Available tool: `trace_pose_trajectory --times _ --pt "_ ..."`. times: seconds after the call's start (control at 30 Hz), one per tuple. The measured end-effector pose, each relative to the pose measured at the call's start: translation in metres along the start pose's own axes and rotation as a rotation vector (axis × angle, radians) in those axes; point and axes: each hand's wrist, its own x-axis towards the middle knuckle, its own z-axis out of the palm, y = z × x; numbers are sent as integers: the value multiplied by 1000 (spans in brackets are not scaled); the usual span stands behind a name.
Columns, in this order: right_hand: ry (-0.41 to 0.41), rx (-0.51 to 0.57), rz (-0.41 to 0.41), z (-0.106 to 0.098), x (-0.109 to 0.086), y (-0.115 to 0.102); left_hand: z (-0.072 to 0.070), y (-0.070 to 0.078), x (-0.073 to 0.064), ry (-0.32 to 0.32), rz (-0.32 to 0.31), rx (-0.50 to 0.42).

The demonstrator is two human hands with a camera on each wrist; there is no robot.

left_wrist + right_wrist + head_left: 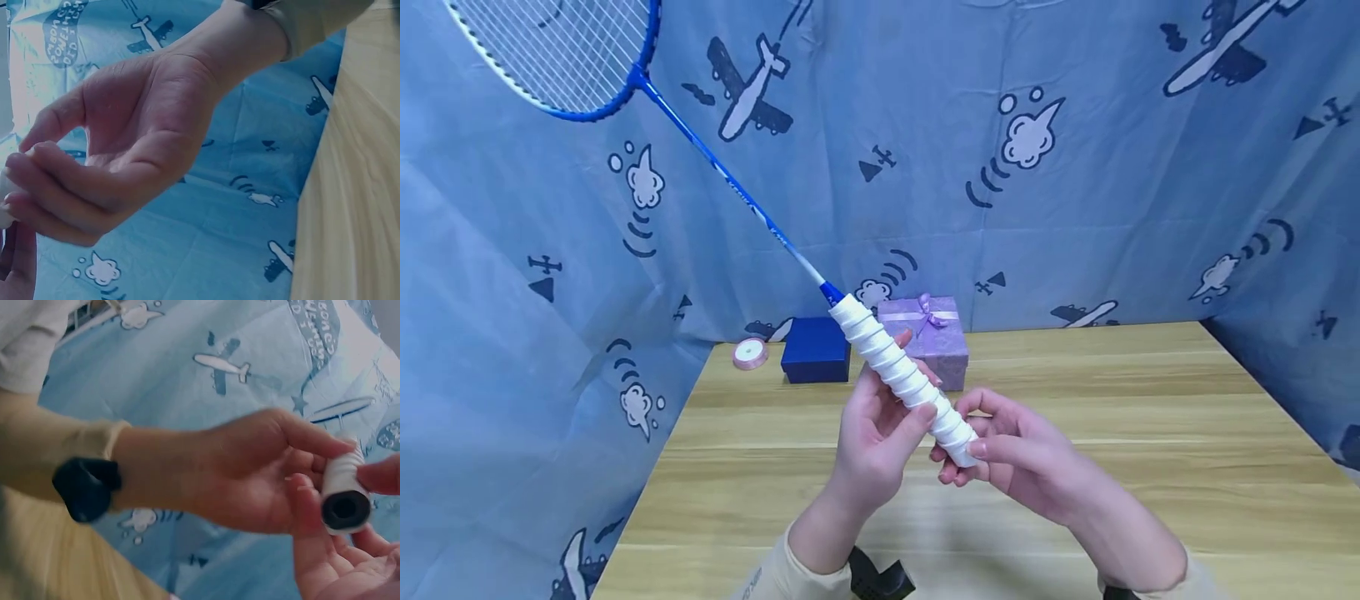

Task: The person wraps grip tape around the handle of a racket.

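A blue and white badminton racket (pixel 737 187) slants across the head view, its strung head at the upper left. White tape (pixel 887 362) covers its handle in overlapping ridges. My left hand (pixel 874 446) holds the handle around its middle, thumb on top and fingers beneath. At the butt end, my right hand (pixel 1030 454) pinches the tape between thumb and fingers. The right wrist view shows the dark, hollow-looking butt (pixel 345 511) between both hands. In the left wrist view only a sliver of white handle shows at the left edge, by the right fingertips.
At the back of the wooden table (pixel 1112 400) stand a dark blue box (pixel 816 350), a purple gift box (pixel 951 354) with a bow, and a pink ribbon roll (pixel 750 353). A blue curtain (pixel 925 225) with printed aeroplanes hangs behind and at the sides.
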Motion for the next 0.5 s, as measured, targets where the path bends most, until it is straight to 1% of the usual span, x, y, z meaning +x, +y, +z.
trace_pose_trajectory --times 0.07,0.1,0.17,0.23,0.3,0.4,0.47,0.5 --pt "-20 -26 21 -5 -3 -2 -1 -2 -2 -15 -17 11" --pt "-17 -42 29 -7 -5 -2 -1 -3 -3 -17 -28 22" --pt "-16 -73 22 -12 -9 -2 -2 -4 -5 -15 -58 55" --pt "-6 -89 3 -16 -13 -1 -4 -4 -6 -12 -109 101" --pt "5 -76 -20 -19 -16 0 -5 -3 -6 -18 -170 145" --pt "22 -18 -47 -23 -21 0 -6 -2 -5 -37 -268 221" --pt "41 22 -58 -25 -25 0 -8 0 -3 -61 -311 307" --pt "56 35 -59 -25 -27 -1 -10 1 -3 -74 -325 368"
